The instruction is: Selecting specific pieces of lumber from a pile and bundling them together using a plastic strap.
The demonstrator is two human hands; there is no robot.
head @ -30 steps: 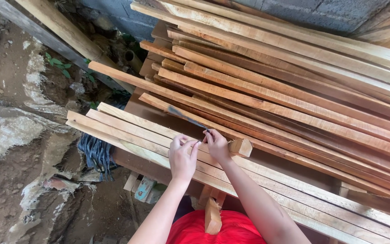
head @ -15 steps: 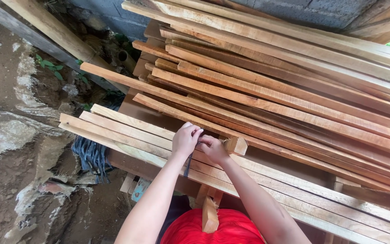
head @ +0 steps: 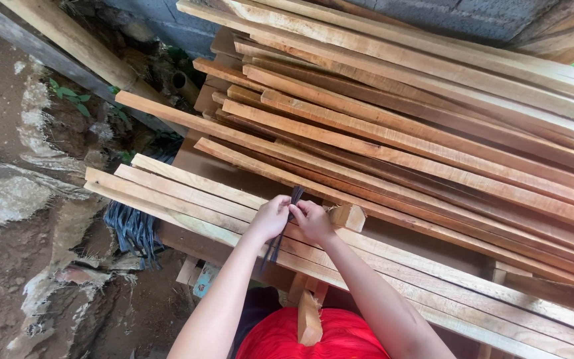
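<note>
Two hands are meeting over the near edge of the wood stack: the left hand [head: 270, 218] and the right hand [head: 313, 219] are pressing together, fingers [head: 280, 203] curled narrow around one dark strap [head: 293, 197]. The strap is running between the two hands, one end poking up past the knuckles and the other hanging down below the left wrist. Nearest the camera, one red garment [head: 313, 336] is showing at the bottom edge, with one short wood offcut [head: 309, 318] standing just above it. Four long planks [head: 167, 189] are lying side by side under the hands, and one small wood block [head: 348, 216] is sitting just beside the right hand. To the left, one bundle of dark straps [head: 134, 229] is hanging below the plank ends, and one small teal-and-white package [head: 204, 279] is lying under them. Farther off, many more planks [head: 400, 119] are piling up toward one grey block wall [head: 446, 13]. Compared with half a second ago, the hands are sitting slightly lower and the strap's upper end is now sticking out above them.
</note>
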